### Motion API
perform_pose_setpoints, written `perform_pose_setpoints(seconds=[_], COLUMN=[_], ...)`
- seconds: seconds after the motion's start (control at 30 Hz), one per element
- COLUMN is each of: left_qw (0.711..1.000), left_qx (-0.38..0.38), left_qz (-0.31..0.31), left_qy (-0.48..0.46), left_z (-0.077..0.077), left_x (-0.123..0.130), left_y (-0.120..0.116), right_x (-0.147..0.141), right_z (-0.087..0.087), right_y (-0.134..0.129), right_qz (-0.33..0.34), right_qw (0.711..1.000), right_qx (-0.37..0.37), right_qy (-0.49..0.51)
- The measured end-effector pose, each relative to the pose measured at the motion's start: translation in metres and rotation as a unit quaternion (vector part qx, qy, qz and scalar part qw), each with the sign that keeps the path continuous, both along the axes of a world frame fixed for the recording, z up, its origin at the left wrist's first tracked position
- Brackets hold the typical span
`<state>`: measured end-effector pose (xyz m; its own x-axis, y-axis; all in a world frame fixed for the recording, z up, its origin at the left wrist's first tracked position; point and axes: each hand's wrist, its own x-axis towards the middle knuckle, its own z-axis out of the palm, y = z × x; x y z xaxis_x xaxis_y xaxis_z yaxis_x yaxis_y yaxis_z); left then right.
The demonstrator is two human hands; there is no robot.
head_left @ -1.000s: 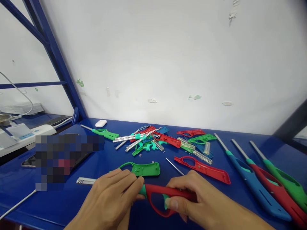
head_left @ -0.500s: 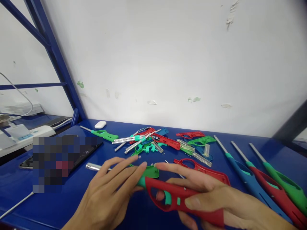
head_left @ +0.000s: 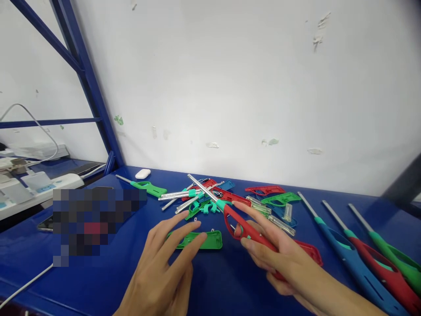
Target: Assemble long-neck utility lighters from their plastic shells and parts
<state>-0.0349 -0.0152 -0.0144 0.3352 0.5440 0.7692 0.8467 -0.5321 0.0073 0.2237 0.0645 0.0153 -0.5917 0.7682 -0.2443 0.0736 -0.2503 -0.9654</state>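
A red long-necked lighter (head_left: 247,227) with a teal collar and metal tube is in my right hand (head_left: 279,254). Its tube points up and to the left, over the parts pile. A finger of that hand passes into the trigger loop. My left hand (head_left: 164,267) is open and holds nothing, its fingers spread just in front of a green half-shell (head_left: 210,240) on the table. Behind the lighter lie loose metal tubes (head_left: 177,194), teal triggers (head_left: 205,207) and clear fuel tanks (head_left: 281,224). A red half-shell (head_left: 309,251) is partly hidden behind my right hand.
Blue, red and green lighters (head_left: 348,259) lie side by side at the right of the blue table (head_left: 98,281). Another green lighter (head_left: 149,188) and a white earbud case (head_left: 142,174) are at the back left. A pixelated patch covers a dark device; a power strip (head_left: 66,183) stands left.
My left hand has come off the lighter's tube end. My right hand has swung the lighter so its tube points further up and away, uncovering the green half-shell.
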Motion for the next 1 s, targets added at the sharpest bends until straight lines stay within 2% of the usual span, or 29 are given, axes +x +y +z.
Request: perform_pose_setpoints(seconds=[0.1, 0.2, 0.3, 0.5, 0.63, 0.77, 0.87, 1.0], left_qw=[1.000, 0.999, 0.999, 0.999, 0.999, 0.999, 0.999, 0.998], left_qx=[-0.003, 0.012, 0.010, 0.016, 0.015, 0.016, 0.016, 0.020], left_qz=[-0.011, -0.028, -0.036, -0.037, -0.037, -0.040, -0.040, -0.040], left_qy=[-0.006, -0.021, -0.030, -0.023, -0.030, -0.030, -0.029, -0.032], left_z=[0.000, 0.001, 0.001, 0.002, 0.001, 0.002, 0.002, 0.001], left_x=[-0.001, 0.001, 0.003, 0.002, 0.003, 0.004, 0.004, 0.004], left_y=[0.000, 0.002, 0.003, 0.004, 0.004, 0.005, 0.005, 0.005], right_x=[0.001, 0.002, 0.002, 0.003, 0.002, 0.003, 0.004, 0.006], right_z=[0.003, 0.009, 0.012, 0.006, 0.006, 0.008, 0.005, 0.000], right_y=[0.005, 0.006, 0.003, -0.003, 0.001, 0.001, 0.000, 0.005], right_qz=[-0.013, 0.003, 0.008, 0.033, 0.011, 0.019, 0.015, 0.017], right_qw=[0.999, 0.998, 0.999, 0.999, 0.999, 0.997, 0.997, 0.994], right_qx=[0.030, 0.056, 0.048, 0.012, 0.050, 0.067, 0.062, 0.102], right_qy=[0.011, 0.008, 0.001, -0.004, -0.006, -0.029, -0.043, -0.042])
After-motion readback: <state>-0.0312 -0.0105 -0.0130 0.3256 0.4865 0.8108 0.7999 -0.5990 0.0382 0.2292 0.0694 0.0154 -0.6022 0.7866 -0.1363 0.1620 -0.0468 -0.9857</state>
